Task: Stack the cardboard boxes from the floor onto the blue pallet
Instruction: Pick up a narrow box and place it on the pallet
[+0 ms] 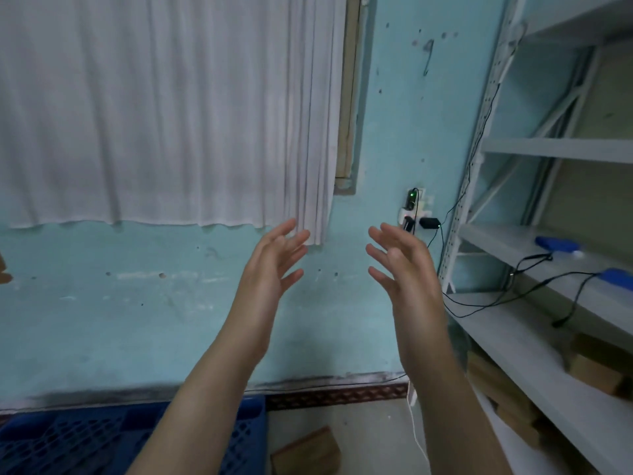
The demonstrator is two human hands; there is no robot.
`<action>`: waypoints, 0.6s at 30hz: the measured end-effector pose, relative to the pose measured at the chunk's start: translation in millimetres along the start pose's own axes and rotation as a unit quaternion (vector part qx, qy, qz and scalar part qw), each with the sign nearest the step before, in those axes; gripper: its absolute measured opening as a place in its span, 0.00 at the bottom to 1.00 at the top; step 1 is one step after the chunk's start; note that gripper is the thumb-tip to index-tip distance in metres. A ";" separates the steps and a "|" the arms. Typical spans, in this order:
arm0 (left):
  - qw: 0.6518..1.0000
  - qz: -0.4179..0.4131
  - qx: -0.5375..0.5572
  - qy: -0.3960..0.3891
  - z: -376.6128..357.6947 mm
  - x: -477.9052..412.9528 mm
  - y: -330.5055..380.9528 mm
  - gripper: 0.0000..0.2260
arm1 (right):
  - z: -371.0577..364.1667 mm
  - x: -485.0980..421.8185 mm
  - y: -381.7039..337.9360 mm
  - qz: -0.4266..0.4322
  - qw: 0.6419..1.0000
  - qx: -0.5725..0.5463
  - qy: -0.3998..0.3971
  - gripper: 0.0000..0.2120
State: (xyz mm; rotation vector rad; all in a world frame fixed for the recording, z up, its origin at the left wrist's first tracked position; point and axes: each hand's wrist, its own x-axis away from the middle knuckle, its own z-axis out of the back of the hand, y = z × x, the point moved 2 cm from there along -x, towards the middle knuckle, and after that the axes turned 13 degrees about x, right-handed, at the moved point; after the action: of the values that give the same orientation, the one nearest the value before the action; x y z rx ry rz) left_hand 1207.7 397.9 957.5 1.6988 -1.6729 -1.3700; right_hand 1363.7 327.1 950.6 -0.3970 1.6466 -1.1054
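Head view: two bare forearms reach up and forward in front of a pale blue wall (137, 303), with a white curtain (154, 114) hanging above. The left hand (270, 269) and right hand (402, 272) are raised with palms turned toward each other and a gap between them. The grip of each is fully slack: fingers straight and spread, holding nothing.

At the bottom left lies the blue pallet (68, 440), a plastic grid partly hidden by the left forearm. Just to its right, on the floor (370, 440) between the forearms, sits a brown cardboard box (305, 452), cut off by the frame's lower edge. Grey metal shelving (534, 337) stands on the right, with more brown boxes on its lower levels.

The box looks small and probably light. Its walls should be stiff but would dent under a hard squeeze, and its dry surface is unlikely to slip. Taking it by two opposite sides, with fingers hooked under the bottom edges, seems the safest hold.
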 end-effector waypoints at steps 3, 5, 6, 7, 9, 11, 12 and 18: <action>1.000 0.002 0.002 0.015 -29.3 -15.2 -36.2 0.15 | 41.9 -27.0 29.4 -0.007 1.000 0.006 -0.006 0.11; 1.000 0.004 0.001 0.028 -37.0 -26.9 -53.9 0.15 | 59.8 -46.5 48.0 -0.025 0.999 0.003 -0.020 0.09; 0.999 0.006 -0.002 0.034 -37.9 -32.7 -61.7 0.15 | 66.2 -55.7 58.5 -0.035 0.999 -0.001 -0.025 0.09; 0.999 0.005 -0.007 0.038 -36.7 -39.1 -69.4 0.15 | 71.4 -64.7 69.6 -0.044 0.999 -0.004 -0.030 0.09; 0.999 -0.005 -0.020 0.040 -30.1 -52.9 -84.7 0.15 | 78.7 -80.8 92.5 -0.052 0.998 -0.007 -0.040 0.09; 0.998 -0.009 -0.031 0.049 -21.8 -69.7 -101.6 0.16 | 80.9 -94.8 116.7 -0.056 0.997 -0.012 -0.050 0.12; 0.998 -0.004 -0.031 0.055 -17.8 -79.0 -111.1 0.16 | 80.6 -101.1 129.8 -0.067 0.996 -0.018 -0.050 0.14; 0.996 0.031 -0.013 0.087 13.6 -156.3 -186.9 0.16 | 55.0 -157.4 226.4 -0.089 0.994 -0.020 -0.062 0.10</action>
State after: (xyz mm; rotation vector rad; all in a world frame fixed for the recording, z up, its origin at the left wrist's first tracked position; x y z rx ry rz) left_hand 1325.8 585.0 854.6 1.6839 -1.5908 -1.1745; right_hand 1531.8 531.9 856.6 -0.6376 1.5475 -1.1559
